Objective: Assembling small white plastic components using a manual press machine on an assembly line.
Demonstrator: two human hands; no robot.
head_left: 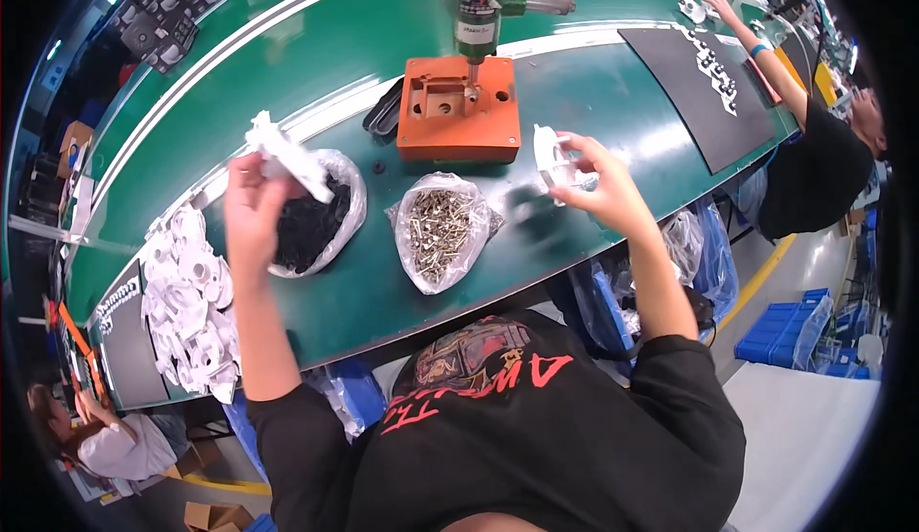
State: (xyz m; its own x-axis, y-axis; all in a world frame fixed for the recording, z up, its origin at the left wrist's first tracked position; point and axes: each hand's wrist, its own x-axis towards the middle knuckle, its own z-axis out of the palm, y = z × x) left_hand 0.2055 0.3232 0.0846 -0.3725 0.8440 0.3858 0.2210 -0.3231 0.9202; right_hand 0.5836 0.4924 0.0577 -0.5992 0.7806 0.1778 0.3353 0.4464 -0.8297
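Note:
My left hand (257, 209) grips a white plastic part (292, 161), slightly blurred, above a bag of small black parts (308, 229). On the right, my right hand (595, 188) pinches another white plastic part (548, 157) between thumb and fingers, raised over the green bench. Between the hands lies an open clear bag of metal pins or screws (440, 231). Behind it stands an orange fixture block (459, 135) with recesses in its top, under the green press (479, 15), whose tip reaches down to the block.
A heap of white plastic parts (191, 312) lies at the left. A black mat (704, 101) at the right carries a row of white parts (710, 68). A co-worker's arm (775, 73) reaches in there; another person (124, 441) sits at far left. Blue crates (785, 326) stand on the floor.

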